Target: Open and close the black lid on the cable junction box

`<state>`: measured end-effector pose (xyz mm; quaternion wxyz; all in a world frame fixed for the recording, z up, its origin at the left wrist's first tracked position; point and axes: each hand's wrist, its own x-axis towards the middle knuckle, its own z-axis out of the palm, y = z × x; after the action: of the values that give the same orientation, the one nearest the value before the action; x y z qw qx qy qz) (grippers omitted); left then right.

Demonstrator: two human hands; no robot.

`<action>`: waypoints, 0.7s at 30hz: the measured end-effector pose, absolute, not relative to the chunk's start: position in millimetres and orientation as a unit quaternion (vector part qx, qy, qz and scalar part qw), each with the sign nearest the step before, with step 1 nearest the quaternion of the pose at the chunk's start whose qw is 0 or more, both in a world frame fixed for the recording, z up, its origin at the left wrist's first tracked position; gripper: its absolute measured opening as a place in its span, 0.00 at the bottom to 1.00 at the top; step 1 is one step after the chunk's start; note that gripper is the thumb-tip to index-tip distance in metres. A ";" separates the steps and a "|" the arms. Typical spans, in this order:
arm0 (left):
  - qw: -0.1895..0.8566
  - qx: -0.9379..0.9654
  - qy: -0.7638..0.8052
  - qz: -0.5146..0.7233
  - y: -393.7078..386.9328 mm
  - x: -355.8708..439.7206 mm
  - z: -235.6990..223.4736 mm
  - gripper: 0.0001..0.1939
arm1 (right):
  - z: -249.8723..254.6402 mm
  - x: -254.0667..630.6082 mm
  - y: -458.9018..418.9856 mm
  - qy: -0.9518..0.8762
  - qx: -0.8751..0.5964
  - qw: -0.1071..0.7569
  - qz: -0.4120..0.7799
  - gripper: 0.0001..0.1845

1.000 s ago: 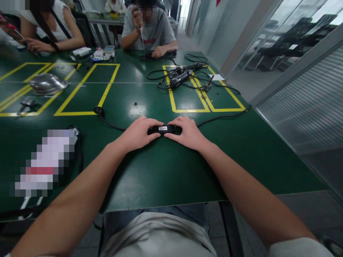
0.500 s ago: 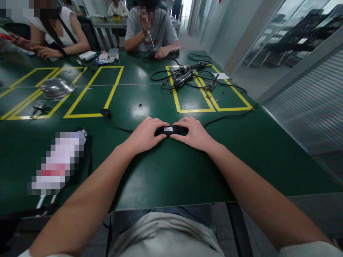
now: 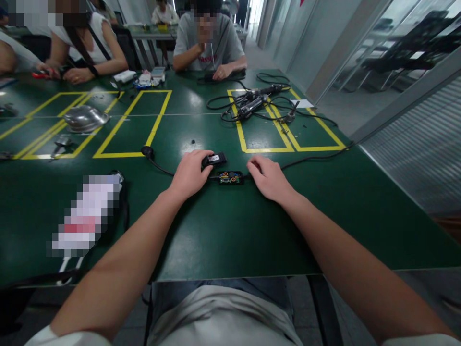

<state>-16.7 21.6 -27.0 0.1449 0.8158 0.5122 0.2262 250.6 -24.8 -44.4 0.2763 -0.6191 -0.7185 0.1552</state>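
A small black box on a cable lies opened on the green table (image 3: pixel 223 226). Its lower half (image 3: pixel 230 178) shows a circuit board with coloured parts. My left hand (image 3: pixel 189 174) holds the black cover (image 3: pixel 213 159) with a white label, lifted off and just behind the board. My right hand (image 3: pixel 269 177) rests at the right end of the lower half, fingers curled on the cable end. A black cable (image 3: pixel 306 161) runs right from the box; another runs left to a plug (image 3: pixel 147 152).
Yellow taped rectangles (image 3: pixel 129 122) mark the table. A tangle of tools and cables (image 3: pixel 252 102) lies ahead right, a shiny metal piece (image 3: pixel 84 117) at left, a blurred object (image 3: pixel 86 216) near my left arm. Other people sit across the table.
The box was whole and held by both hands. Now my left hand has taken the cover off and moved it back, exposing the circuit board.
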 end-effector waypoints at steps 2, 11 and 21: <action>0.138 0.822 0.513 0.205 23.3 -19.2 -28.0 0.23 | -45.4 251.4 -22.8 -0.721 -0.631 0.256 0.127 0.16; 0.044 0.812 0.563 0.148 8.8 -16.2 -10.9 0.25 | -48.5 255.1 -20.5 -0.741 -0.634 0.211 0.063 0.26; 0.062 0.815 0.576 0.017 3.7 -9.2 -8.9 0.31 | -45.6 251.7 -22.8 -0.719 -0.650 0.230 0.087 0.26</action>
<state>-9.2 3.7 -8.9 0.0624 0.8151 0.5757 0.0170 251.7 -22.8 -45.6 0.2298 -0.6498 -0.7193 0.0870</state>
